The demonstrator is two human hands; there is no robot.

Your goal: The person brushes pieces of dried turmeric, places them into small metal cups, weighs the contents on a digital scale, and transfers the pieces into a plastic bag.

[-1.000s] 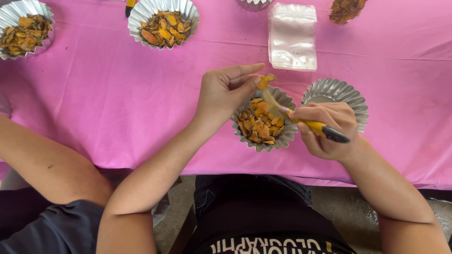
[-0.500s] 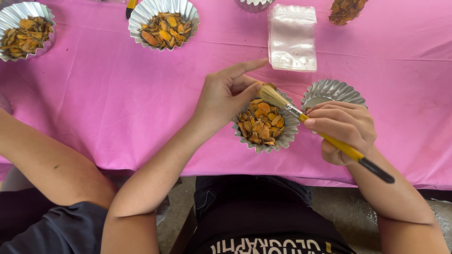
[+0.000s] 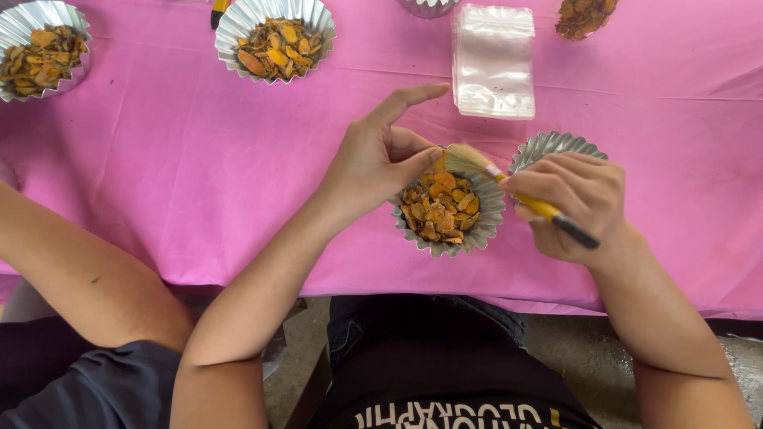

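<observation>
A fluted metal cup (image 3: 486,225) full of orange dried slices sits on the pink tablecloth (image 3: 199,175) near the front edge. My left hand (image 3: 377,155) pinches one orange slice (image 3: 439,164) over the cup's far rim, index finger stretched out. My right hand (image 3: 576,202) grips a yellow-handled brush (image 3: 509,184); its bristles touch the held slice. Behind my right hand lies an empty fluted metal cup (image 3: 550,146).
Another person's bare arm (image 3: 79,278) rests at the left edge. Two more cups of orange slices stand at the back left (image 3: 44,49) and back centre (image 3: 274,36). A stack of clear plastic pouches (image 3: 493,63) lies behind the cups, a further cup (image 3: 584,16) at top right.
The brush has swung: its handle pointed right and down earlier, then lowered; its bristles now meet the slice in my left hand. My left hand stayed over the cup.
</observation>
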